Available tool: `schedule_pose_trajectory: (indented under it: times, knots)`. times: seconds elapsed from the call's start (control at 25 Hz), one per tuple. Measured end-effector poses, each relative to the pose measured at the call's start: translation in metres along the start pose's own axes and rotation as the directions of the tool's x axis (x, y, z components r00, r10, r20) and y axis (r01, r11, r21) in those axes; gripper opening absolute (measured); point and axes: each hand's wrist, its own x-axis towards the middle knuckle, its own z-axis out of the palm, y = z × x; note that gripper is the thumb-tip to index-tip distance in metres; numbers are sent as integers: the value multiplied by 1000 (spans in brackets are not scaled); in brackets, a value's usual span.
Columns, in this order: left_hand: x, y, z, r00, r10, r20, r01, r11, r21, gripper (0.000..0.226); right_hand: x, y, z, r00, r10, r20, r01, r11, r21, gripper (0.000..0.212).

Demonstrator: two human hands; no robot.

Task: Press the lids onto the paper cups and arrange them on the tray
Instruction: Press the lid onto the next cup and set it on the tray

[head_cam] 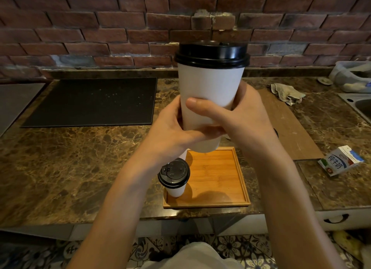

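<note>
A tall white paper cup (209,84) with a black lid (211,53) on its top is held up in the air, close to the camera. My left hand (170,126) wraps its lower left side and my right hand (236,116) wraps its right side, thumb across the front. Below it lies a square wooden tray (218,180) on the marble counter. A second white cup with a black lid (174,174) stands upright in the tray's near left corner. Part of another white cup shows behind my left wrist at the tray's far left.
A black mat (94,102) lies on the counter at the left. A wooden board (287,124) and a crumpled cloth (287,92) are at the right, with a small milk carton (340,162), a sink (361,106) and a plastic tub (353,76). A brick wall stands behind.
</note>
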Motion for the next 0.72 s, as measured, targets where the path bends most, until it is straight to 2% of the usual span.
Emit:
schedule_pose_trajectory:
  times: [0.16,0.28,0.44,0.72]
  knots:
    - [-1,3,-3,999,5,49,-4,1000,-21,51,0,-1,-6,997,-35,67,30,997,71,50]
    - [0,4,-7,990,-26,138,36,997,-68,49,-1,-1,-9,990,-55,130,37,989,144,42]
    - [-1,4,-11,973,-60,222,85,991,-107,57,-2,0,-11,978,-37,204,-3,982,191,46]
    - [-3,2,-8,985,-63,160,80,991,-105,53,0,-4,-12,971,-4,239,-22,994,108,52]
